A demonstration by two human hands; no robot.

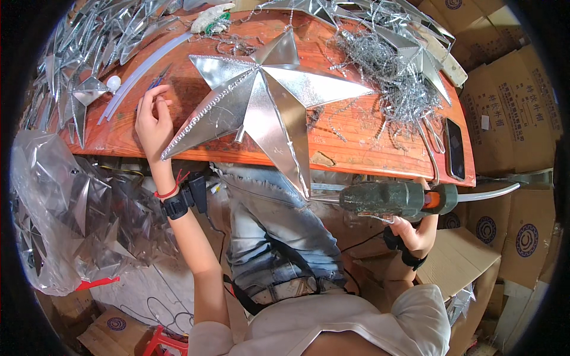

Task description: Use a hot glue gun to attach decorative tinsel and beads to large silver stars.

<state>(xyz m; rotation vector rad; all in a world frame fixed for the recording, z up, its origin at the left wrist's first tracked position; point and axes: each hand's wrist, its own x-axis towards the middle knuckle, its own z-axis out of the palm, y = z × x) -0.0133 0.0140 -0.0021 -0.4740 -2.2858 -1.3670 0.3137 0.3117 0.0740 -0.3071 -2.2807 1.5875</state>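
A large silver five-pointed star lies tilted over the table's front edge, one point hanging down past it. Rough silver trim or glue runs along some of its ridges and edges. My right hand grips a dark green glue gun, a translucent glue stick poking from its back. The gun's nozzle meets the tip of the star's lowest point. Beside the star's left point, my left hand rests with loosely bent fingers and nothing visible in them. A thin blue-handled tool lies partly behind that hand.
On the orange wooden table lie translucent glue sticks, a tangle of silver tinsel, a phone and a glove. Silver stars pile up at left, above a clear plastic bag of more. Cardboard boxes stand right.
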